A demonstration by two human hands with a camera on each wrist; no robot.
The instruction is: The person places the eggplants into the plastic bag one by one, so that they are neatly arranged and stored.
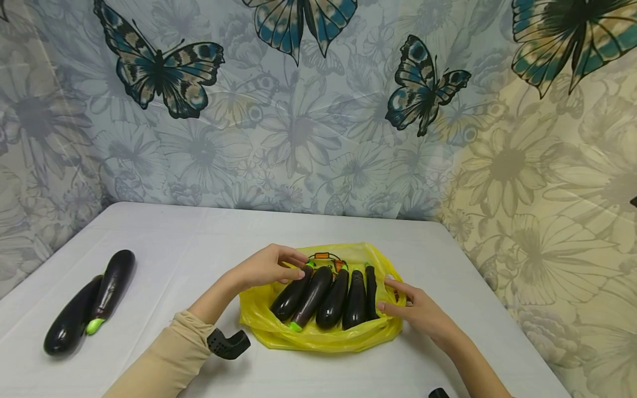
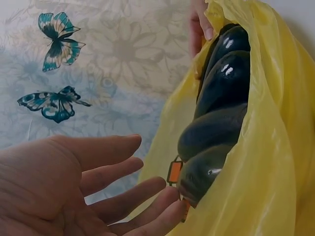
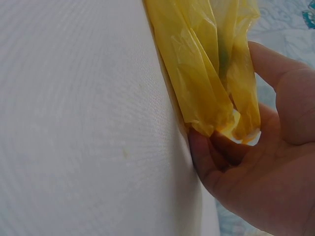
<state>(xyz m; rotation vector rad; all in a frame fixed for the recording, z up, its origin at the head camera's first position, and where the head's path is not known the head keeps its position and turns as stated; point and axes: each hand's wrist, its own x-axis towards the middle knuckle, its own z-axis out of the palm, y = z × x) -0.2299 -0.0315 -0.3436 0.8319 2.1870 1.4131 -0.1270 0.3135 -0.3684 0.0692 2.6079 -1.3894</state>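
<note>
Several glossy dark eggplants (image 1: 332, 303) lie side by side in an open yellow plastic bag (image 1: 328, 341) on the table. My left hand (image 1: 272, 264) is over the bag's left side, its fingertips close to the top of the leftmost eggplant. In the left wrist view, the left hand (image 2: 93, 189) has its fingers extended and spread, with nothing between them. My right hand (image 1: 420, 310) holds the bag's right edge; in the right wrist view its thumb (image 3: 275, 61) lies against the yellow plastic and the other fingers curl beneath the edge.
Two more eggplants, one (image 1: 74, 318) with its stem end under the other (image 1: 115, 284), lie at the table's left. A white cloth covers the table (image 1: 199, 232). Behind stands a butterfly-patterned backdrop (image 1: 298, 138). A black wrist device (image 1: 229, 344) sticks out by the left sleeve.
</note>
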